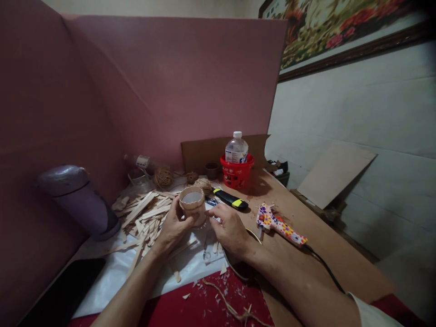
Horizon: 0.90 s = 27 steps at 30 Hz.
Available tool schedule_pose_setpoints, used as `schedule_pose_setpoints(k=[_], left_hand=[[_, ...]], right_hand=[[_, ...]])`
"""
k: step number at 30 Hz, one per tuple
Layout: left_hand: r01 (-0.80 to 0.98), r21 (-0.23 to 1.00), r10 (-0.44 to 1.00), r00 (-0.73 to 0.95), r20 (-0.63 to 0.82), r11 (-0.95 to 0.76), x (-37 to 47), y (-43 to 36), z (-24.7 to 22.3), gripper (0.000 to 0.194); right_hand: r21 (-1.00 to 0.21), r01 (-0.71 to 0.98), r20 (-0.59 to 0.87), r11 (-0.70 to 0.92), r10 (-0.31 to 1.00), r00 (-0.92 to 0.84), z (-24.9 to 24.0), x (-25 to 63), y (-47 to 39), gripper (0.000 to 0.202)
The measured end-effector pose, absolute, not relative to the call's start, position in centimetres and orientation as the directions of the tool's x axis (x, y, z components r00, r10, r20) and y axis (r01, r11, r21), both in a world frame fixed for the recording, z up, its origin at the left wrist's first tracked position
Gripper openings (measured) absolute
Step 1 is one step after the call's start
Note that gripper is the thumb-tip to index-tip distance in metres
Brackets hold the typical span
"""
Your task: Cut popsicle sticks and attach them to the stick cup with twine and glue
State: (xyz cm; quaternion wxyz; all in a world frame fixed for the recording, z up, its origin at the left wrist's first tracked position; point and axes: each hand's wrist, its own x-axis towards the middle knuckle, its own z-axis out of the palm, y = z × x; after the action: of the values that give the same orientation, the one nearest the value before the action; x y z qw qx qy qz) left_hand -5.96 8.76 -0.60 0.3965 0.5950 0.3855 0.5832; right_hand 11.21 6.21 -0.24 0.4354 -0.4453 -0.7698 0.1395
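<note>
One twine-wrapped cup, empty, gripped in left hand; right hand spread beside it.

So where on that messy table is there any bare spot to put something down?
Bare wood lies right of the glue gun, toward the table edge, and between the red bucket and the gun. It is crowded around the left hand: the stick pile, the twine-wrapped cup, and scraps in front.
</note>
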Motion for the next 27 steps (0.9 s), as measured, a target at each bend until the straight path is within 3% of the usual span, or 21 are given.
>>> schedule_pose_setpoints(k=[6,20,27], left_hand=[[-0.048,0.914,0.913,0.045,0.405,-0.403,-6.1,9.2,-1.1,0.051],[-0.189,0.935,0.952,0.000,0.305,-0.300,-6.2,8.1,-0.4,0.051],[-0.078,0.941,0.944,0.011,0.330,-0.328,-5.6,8.0,-0.4,0.057]], right_hand=[[-0.714,0.467,0.519,0.521,0.842,-0.145,-0.3,10.9,6.6,0.023],[-0.723,0.389,0.591,0.572,0.803,-0.082,-0.2,10.6,6.4,0.019],[-0.671,0.396,0.652,0.627,0.753,-0.088,0.0,10.7,6.1,0.011]])
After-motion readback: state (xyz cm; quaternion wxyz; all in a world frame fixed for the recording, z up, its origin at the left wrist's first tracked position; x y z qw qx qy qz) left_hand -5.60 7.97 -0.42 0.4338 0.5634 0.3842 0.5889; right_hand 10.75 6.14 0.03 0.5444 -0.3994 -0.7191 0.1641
